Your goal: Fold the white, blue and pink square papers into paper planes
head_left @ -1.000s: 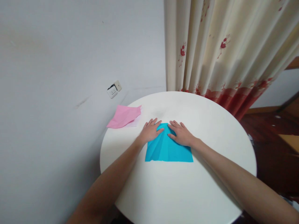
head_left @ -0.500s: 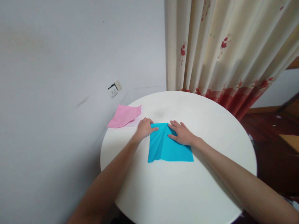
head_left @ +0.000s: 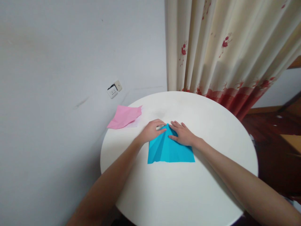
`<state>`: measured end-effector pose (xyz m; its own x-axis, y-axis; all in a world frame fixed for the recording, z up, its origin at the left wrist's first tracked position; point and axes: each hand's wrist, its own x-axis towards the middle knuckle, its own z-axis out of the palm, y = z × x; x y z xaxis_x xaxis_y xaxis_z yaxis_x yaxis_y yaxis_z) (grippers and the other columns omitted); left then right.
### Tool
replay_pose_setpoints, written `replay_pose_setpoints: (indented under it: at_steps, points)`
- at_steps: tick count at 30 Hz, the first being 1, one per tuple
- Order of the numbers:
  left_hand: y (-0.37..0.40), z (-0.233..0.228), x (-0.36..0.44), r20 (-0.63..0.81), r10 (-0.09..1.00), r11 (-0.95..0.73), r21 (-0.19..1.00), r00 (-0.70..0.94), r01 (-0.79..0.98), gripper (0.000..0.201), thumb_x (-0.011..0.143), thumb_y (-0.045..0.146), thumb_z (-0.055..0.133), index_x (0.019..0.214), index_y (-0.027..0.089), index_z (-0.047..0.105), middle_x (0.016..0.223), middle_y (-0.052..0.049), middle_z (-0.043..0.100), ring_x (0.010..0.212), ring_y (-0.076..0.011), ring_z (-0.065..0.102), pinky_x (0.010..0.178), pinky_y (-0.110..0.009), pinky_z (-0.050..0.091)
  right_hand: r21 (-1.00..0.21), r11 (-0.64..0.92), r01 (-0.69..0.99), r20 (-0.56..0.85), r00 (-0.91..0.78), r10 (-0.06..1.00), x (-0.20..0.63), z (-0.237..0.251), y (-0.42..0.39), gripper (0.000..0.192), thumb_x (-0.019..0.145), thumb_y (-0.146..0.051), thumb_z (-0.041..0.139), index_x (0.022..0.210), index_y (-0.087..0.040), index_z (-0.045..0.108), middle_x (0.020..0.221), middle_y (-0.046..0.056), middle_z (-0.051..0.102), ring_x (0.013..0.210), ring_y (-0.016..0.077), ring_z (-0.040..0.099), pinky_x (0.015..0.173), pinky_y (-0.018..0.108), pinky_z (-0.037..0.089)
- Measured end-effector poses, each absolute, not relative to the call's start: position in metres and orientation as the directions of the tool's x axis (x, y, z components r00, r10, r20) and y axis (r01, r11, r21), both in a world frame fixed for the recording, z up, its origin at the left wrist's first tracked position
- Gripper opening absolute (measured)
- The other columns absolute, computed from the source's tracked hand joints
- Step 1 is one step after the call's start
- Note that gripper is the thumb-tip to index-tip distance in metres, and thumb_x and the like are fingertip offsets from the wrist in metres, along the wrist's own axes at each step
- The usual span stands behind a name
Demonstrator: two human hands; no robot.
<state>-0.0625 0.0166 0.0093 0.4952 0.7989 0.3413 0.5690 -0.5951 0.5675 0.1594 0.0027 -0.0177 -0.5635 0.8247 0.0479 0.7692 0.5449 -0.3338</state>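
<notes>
A blue sheet of paper [head_left: 170, 150] lies on the round white table [head_left: 183, 188], its far end folded to a point. My left hand [head_left: 151, 131] presses the folded left flap down, fingers curled over the top corner. On the paper's upper right part my right hand [head_left: 182, 134] lies flat with fingers spread. A crumpled pink paper [head_left: 123, 116] rests at the table's far left edge, apart from both hands.
A grey wall with a wall socket [head_left: 114, 90] stands to the left. Cream curtains with red flowers [head_left: 223, 50] hang behind the table. Dark wooden floor [head_left: 270, 135] shows on the right.
My left hand has folded the paper's upper left corner inward toward the centre, so the far end is now pointed. My right hand has stayed in place.
</notes>
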Motion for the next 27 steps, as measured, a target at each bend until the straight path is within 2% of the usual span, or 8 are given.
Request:
replay_pose_setpoints:
  at_steps: [3,6,8,10,13,19,23,27]
  points:
    - [0.011,0.011,-0.059,0.282,0.728,-0.666,0.509,0.625,0.546,0.027,0.092,0.039,0.057,0.099,0.021,0.075,0.119,-0.007,0.067,0.111,-0.021,0.062,0.1,-0.033,0.047,-0.334,0.545,0.769,0.041,-0.566,0.823,0.16,-0.018,0.003,0.073,0.095,-0.056,0.044,0.153,-0.015,0.03,0.161,0.015,0.023,0.149,0.0306,0.017,0.118,0.054,0.014]
    - [0.011,0.01,-0.06,0.202,0.728,-0.664,0.446,0.655,0.6,0.032,0.096,0.037,0.049,0.092,0.021,0.077,0.122,-0.007,0.067,0.112,-0.0225,0.062,0.101,-0.036,0.046,-0.326,0.553,0.767,0.021,-0.579,0.815,0.161,-0.017,0.003,0.073,0.095,-0.055,0.044,0.154,-0.015,0.03,0.161,0.015,0.021,0.149,0.0313,0.016,0.118,0.055,0.013]
    - [0.014,0.007,-0.061,0.187,0.727,-0.669,0.413,0.661,0.618,0.028,0.095,0.033,0.052,0.093,0.02,0.076,0.12,-0.008,0.068,0.111,-0.0228,0.062,0.102,-0.037,0.046,-0.32,0.565,0.761,0.009,-0.593,0.805,0.162,-0.017,0.004,0.071,0.096,-0.053,0.042,0.154,-0.014,0.028,0.162,0.015,0.019,0.149,0.0317,0.015,0.118,0.056,0.013]
    - [0.017,0.003,-0.063,0.195,0.721,-0.678,0.397,0.665,0.619,0.023,0.092,0.032,0.058,0.1,0.02,0.075,0.121,-0.008,0.067,0.113,-0.0228,0.062,0.104,-0.037,0.045,-0.313,0.572,0.758,-0.002,-0.603,0.798,0.163,-0.017,0.004,0.069,0.098,-0.05,0.039,0.155,-0.014,0.026,0.162,0.015,0.018,0.15,0.0316,0.014,0.119,0.056,0.013]
    - [0.021,-0.003,-0.068,0.174,0.697,-0.7,0.375,0.695,0.608,0.031,0.091,0.036,0.061,0.118,0.021,0.069,0.133,-0.009,0.061,0.123,-0.0236,0.056,0.109,-0.037,0.04,-0.306,0.573,0.76,-0.008,-0.604,0.797,0.164,-0.017,0.004,0.066,0.099,-0.046,0.035,0.155,-0.014,0.025,0.162,0.014,0.017,0.15,0.0311,0.014,0.119,0.056,0.013]
    - [0.029,-0.007,-0.084,0.035,0.613,-0.748,0.349,0.79,0.565,0.047,0.095,0.043,0.053,0.14,0.03,0.052,0.155,-0.003,0.038,0.144,-0.0251,0.03,0.12,-0.042,0.023,-0.302,0.573,0.761,-0.021,-0.607,0.795,0.164,-0.016,0.005,0.065,0.099,-0.044,0.035,0.155,-0.014,0.024,0.162,0.013,0.015,0.15,0.0303,0.013,0.119,0.055,0.013]
    - [0.031,-0.003,-0.09,-0.046,0.584,-0.744,0.369,0.81,0.557,0.049,0.097,0.047,0.047,0.145,0.035,0.044,0.161,0.002,0.025,0.149,-0.0269,0.019,0.121,-0.043,0.018,-0.305,0.567,0.765,-0.031,-0.603,0.797,0.163,-0.014,0.004,0.065,0.099,-0.045,0.035,0.155,-0.015,0.024,0.162,0.013,0.015,0.15,0.0299,0.011,0.119,0.055,0.012]
    - [0.029,0.002,-0.092,-0.072,0.572,-0.736,0.395,0.817,0.55,0.046,0.098,0.043,0.046,0.144,0.04,0.044,0.161,0.004,0.022,0.15,-0.0276,0.015,0.121,-0.046,0.016,-0.319,0.568,0.759,-0.025,-0.605,0.796,0.164,-0.015,0.004,0.066,0.099,-0.047,0.035,0.156,-0.016,0.024,0.162,0.013,0.015,0.15,0.0297,0.011,0.119,0.055,0.011]
